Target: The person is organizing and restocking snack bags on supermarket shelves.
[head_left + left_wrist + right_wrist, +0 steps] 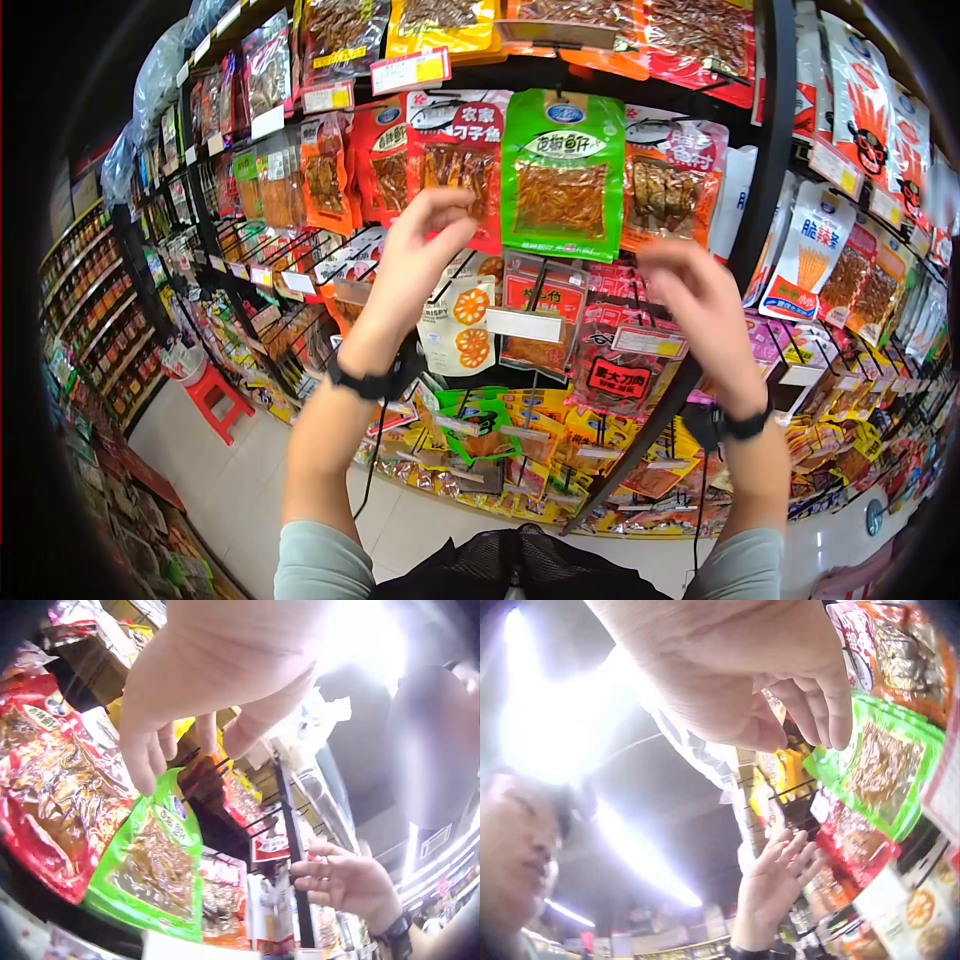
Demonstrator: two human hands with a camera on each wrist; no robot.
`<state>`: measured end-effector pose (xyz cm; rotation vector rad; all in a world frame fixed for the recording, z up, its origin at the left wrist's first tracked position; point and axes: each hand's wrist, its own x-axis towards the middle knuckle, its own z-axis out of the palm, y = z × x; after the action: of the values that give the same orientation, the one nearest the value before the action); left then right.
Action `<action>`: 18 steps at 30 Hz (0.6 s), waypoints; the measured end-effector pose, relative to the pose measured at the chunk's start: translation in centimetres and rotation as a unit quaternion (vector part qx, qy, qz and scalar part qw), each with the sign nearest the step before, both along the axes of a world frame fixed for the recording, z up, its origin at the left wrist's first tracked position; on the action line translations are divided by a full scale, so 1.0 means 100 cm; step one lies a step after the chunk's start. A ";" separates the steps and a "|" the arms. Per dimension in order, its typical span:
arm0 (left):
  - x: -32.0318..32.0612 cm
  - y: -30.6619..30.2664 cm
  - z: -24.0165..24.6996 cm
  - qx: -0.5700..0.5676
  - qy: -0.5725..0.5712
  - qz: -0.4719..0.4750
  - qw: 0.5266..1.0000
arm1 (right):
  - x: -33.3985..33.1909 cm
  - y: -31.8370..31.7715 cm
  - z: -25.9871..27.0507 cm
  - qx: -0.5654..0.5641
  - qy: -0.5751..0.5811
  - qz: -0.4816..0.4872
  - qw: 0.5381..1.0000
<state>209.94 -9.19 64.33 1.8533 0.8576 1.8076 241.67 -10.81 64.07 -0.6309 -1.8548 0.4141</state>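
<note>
A green packet of dried fish snack (562, 180) hangs upright at the front of a rack in the head view, between my two hands. On its left my left hand (420, 262), fingers loosely bent and holding nothing, overlaps a red fish packet (455, 140). My right hand (700, 310) is slightly blurred, its relaxed fingers just below an orange-and-pink packet (672, 185); it holds nothing either. From the left wrist, the green packet (154, 862) shows below the drooping fingers (139, 757). In the right wrist view, fingertips (840, 727) overlap the green packet's edge.
Price tags (525, 325) on hook ends stick out below the green packet. More snack packets, including a white lotus-root one (457, 325), hang around it. A black upright post (762, 150) stands right of the rack. A red stool (215, 398) is on the floor at left.
</note>
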 end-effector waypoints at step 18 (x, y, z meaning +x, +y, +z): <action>-0.038 -0.105 -0.318 -0.380 -0.174 -0.050 0.907 | -0.060 -0.041 -0.308 -0.533 0.158 0.128 0.821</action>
<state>206.15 -19.72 32.53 1.0236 1.0913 1.3795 235.68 -14.89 33.24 -0.9544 -1.2537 1.6939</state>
